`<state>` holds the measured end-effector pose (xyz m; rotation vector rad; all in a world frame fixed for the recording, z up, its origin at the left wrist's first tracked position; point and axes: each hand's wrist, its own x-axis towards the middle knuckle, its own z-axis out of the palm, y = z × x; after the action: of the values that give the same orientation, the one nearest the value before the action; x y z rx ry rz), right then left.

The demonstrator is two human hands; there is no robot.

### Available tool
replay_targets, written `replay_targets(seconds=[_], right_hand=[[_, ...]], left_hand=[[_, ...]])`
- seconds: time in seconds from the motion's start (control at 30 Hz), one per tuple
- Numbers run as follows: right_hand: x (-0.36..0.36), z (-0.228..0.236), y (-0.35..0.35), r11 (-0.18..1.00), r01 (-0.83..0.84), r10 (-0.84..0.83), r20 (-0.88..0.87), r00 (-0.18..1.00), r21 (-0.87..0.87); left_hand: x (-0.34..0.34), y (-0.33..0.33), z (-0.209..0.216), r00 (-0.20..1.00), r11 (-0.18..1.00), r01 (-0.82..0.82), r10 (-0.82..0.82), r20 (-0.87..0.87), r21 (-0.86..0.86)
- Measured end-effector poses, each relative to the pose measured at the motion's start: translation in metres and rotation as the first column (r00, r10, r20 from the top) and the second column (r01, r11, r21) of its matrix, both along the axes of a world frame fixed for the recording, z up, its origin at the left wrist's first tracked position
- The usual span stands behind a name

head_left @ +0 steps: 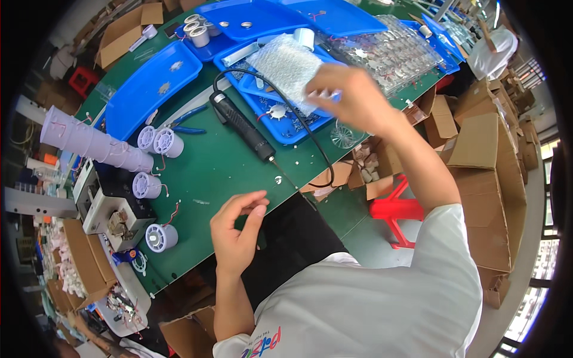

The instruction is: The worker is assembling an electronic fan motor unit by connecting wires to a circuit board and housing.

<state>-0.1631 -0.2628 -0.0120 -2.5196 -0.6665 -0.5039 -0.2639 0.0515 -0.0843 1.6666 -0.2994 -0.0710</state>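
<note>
My right hand (352, 98) is over the bubble wrap (283, 62) lying on a blue tray (289, 137) of small screws. Its fingers are closed around something small, whitish and shiny, too blurred to name. A white toothed disc (277, 111) with a red wire lies in that tray. Just under my right hand, by the table edge, is a clear round plastic piece (342, 136). My left hand (237, 230) hovers empty at the table's near edge, thumb and fingers curved and apart. Between the hands lies a black electric screwdriver (245, 128) with a looping cord.
White cylindrical housings (95, 143) stand stacked at left, with loose ones (168, 143) beside blue-handled pliers (190, 129). A small grey machine (119, 218) is at the left edge. Packed clear trays (388, 56) fill the far right. Cardboard boxes (483, 179) and a red stool (397, 209) flank the table.
</note>
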Motion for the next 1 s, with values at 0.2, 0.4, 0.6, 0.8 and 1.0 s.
replay_targets(seconds=[0.2,0.4,0.6,0.8,1.0], right_hand=[[0.057,-0.056,0.048,0.916,-0.062,0.191,0.296,0.936,-0.397],[0.057,-0.023,0.052,0.976,-0.157,0.159,-0.001,0.987,-0.152],[0.024,-0.009,0.047,0.741,-0.036,0.427,-0.428,0.797,0.670],[-0.026,-0.009,0.073,0.555,0.099,0.529,-0.442,0.724,0.826],[-0.047,-0.021,0.080,0.376,0.184,0.634,-0.397,0.664,0.908]], left_hand=[[-0.003,-0.006,0.007,0.998,0.999,0.052,-0.052,0.039,-0.008],[-0.003,0.010,0.003,0.999,1.000,0.017,-0.018,0.047,0.002],[0.009,-0.006,0.015,0.993,0.995,-0.003,0.015,0.115,-0.104],[0.022,-0.042,0.040,0.929,0.961,-0.203,0.250,0.272,-0.190],[0.026,-0.041,0.023,0.734,0.951,-0.309,0.229,0.640,0.014]])
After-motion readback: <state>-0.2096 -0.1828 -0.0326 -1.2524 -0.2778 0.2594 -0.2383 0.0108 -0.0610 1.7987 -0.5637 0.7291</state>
